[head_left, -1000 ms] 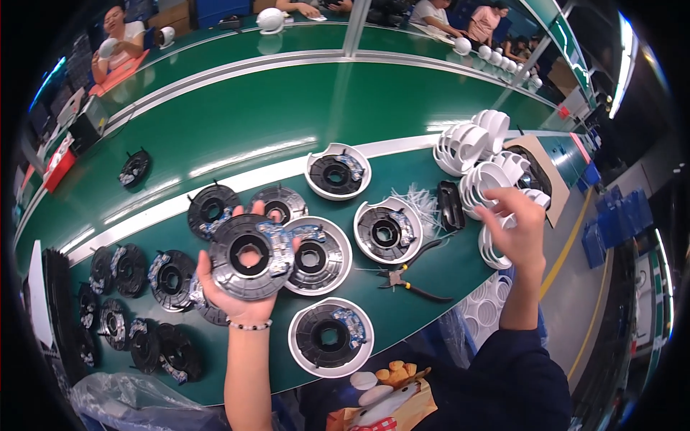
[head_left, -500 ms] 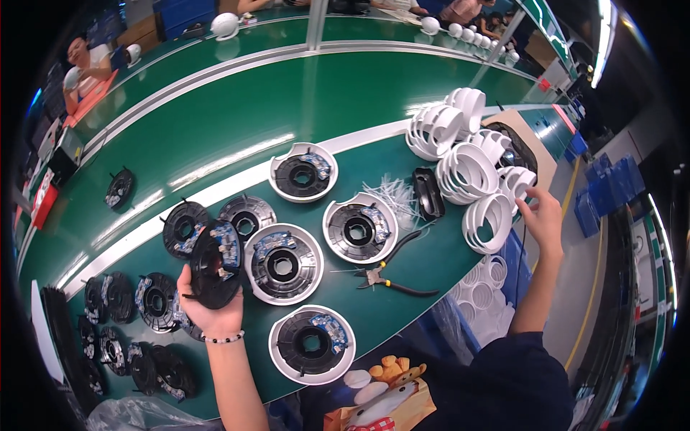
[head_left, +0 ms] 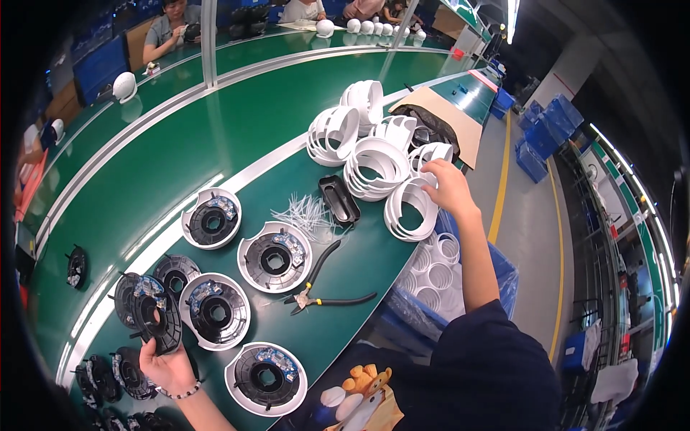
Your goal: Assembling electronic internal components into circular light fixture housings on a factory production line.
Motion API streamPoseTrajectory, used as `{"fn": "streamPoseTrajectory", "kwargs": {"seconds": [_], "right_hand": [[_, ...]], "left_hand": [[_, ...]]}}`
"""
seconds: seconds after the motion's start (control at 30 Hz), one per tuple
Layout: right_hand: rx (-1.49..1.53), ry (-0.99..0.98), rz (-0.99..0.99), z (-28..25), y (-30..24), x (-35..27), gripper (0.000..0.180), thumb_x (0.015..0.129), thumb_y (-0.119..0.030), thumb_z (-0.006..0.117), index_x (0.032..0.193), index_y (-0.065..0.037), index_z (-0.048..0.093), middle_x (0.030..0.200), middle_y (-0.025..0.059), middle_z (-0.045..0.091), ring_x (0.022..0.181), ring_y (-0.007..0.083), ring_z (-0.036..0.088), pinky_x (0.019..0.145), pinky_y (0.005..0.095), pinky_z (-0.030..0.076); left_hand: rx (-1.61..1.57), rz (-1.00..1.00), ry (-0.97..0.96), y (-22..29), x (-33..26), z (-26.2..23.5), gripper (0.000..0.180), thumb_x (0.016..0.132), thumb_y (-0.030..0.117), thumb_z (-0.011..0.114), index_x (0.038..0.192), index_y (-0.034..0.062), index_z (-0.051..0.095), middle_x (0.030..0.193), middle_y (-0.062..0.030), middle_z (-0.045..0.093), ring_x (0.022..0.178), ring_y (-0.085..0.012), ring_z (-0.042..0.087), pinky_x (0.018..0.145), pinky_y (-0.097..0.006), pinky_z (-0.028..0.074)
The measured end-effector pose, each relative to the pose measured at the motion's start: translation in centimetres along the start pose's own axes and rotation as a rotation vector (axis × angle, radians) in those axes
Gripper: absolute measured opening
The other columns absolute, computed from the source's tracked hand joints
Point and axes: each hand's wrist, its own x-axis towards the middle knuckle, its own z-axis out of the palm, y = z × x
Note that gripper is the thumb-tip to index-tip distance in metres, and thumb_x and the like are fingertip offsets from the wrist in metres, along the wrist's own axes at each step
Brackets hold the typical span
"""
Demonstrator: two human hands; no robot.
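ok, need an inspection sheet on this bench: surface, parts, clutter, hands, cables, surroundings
Surface: green table, glossy, light reflections.
Parts: black disc with circuit board in hand; four white bowls holding similar discs; other black discs lower left; white rings in stacks.
Clutter: pliers lying with handles spread; loose pile of white strips; black tray.
Hands: left hand grips the disc; right hand at the rings, grip unclear.
Cables: nothing seen.
Surroundings: co-workers at the far bench; blue bins, yellow floor line right.

Black disc (head_left: pixel 169 330), white rings (head_left: pixel 392 214), green table (head_left: pixel 352 267)
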Motion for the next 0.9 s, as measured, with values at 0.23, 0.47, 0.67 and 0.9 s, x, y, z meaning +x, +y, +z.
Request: {"fn": "streamPoseTrajectory", "kwargs": {"seconds": [0.23, 0.47, 0.67, 0.9], "right_hand": [[0.017, 0.065, -0.130, 1.6, 0.5, 1.0, 0.015, 0.063, -0.011, 0.068, 0.075, -0.007, 0.061, 0.081, 0.0078, 0.059, 0.081, 0.0253, 0.056, 0.073, 0.0345, 0.045], [0.001, 0.037, -0.169, 0.7, 0.1, 1.9, 0.011, 0.062, -0.011, 0.066, 0.071, -0.007, 0.062, 0.075, 0.0087, 0.059, 0.077, 0.0267, 0.057, 0.070, 0.0359, 0.045], [-0.006, -0.055, -0.139, 1.1, 0.2, 2.3, 0.008, 0.062, -0.009, 0.064, 0.069, -0.006, 0.062, 0.072, 0.0100, 0.060, 0.073, 0.0278, 0.058, 0.068, 0.0363, 0.045], [0.015, 0.139, -0.162, -5.7, -2.5, 2.2, 0.007, 0.066, -0.008, 0.063, 0.070, -0.003, 0.059, 0.069, 0.0115, 0.059, 0.062, 0.0262, 0.058, 0.058, 0.0341, 0.046]], "left_hand": [[-0.071, -0.043, 0.020, 0.4, -0.5, 0.7, 0.036, 0.081, 0.029, 0.049, 0.106, 0.0026, 0.054, 0.105, -0.0103, 0.058, 0.094, -0.0222, 0.056, 0.080, -0.035, 0.046], [0.037, 0.026, 0.076, -0.3, -0.1, 1.8, 0.040, 0.089, 0.028, 0.037, 0.123, 0.0057, 0.041, 0.119, -0.0093, 0.048, 0.105, -0.0227, 0.049, 0.092, -0.039, 0.039], [0.066, -0.017, -0.178, -0.2, -0.2, 1.5, 0.042, 0.087, 0.015, 0.033, 0.128, 0.0048, 0.033, 0.123, -0.0132, 0.044, 0.108, -0.0236, 0.048, 0.092, -0.037, 0.040], [0.017, -0.011, -0.192, -0.3, -0.6, 2.8, 0.056, 0.077, -0.003, 0.035, 0.132, 0.0061, 0.025, 0.124, -0.0164, 0.041, 0.109, -0.0291, 0.046, 0.093, -0.038, 0.039]]}}
